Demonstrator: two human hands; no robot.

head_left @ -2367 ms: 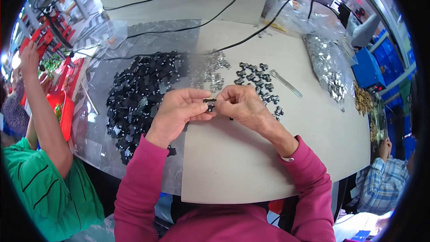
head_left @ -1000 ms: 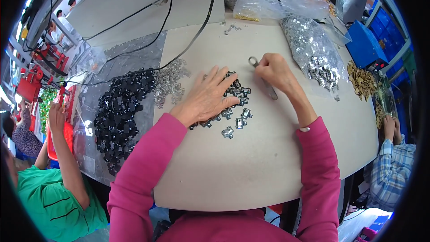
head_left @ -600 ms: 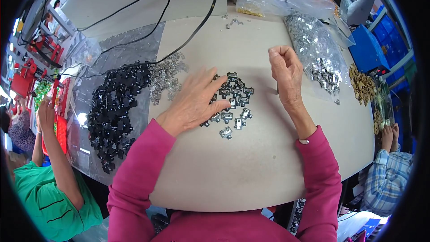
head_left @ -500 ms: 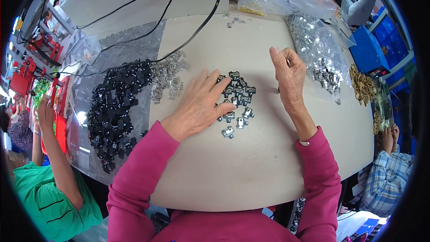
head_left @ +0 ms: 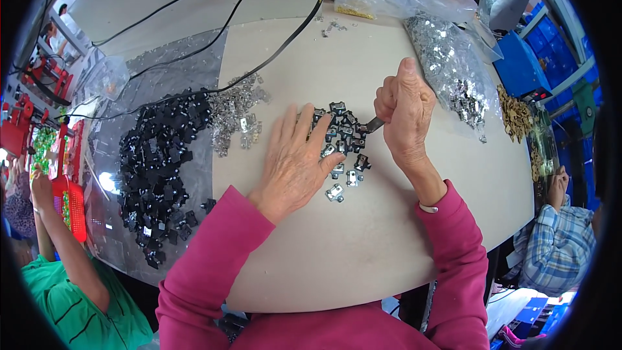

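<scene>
My left hand (head_left: pixel 291 162) lies flat with spread fingers on the pale tabletop (head_left: pixel 389 240), its fingertips and thumb against the left side of a small cluster of black-and-silver metal-plated parts (head_left: pixel 343 135). To the right of that cluster, my right hand (head_left: pixel 408 113) is closed with the thumb up around a thin, dark, flat-tipped tool (head_left: pixel 374 125). The tool's tip meets the cluster's right edge; its grip is hidden in my fist, so its exact kind does not show. Several parts, such as a silver-faced one (head_left: pixel 334 192), lie a little apart nearest me.
Left lie a large heap of black parts (head_left: pixel 155 162) and a pile of small silvery pieces (head_left: pixel 227 116). A clear bag of shiny metal pieces (head_left: pixel 447 65) rests at the far right. A black cable (head_left: pixel 278 52) crosses the table. People sit on both sides, one in green sleeves (head_left: pixel 78 291).
My right hand has moved left and turned, bringing the dark tool's tip to the cluster. My left hand still rests at the cluster's left side. The view has shifted slightly.
</scene>
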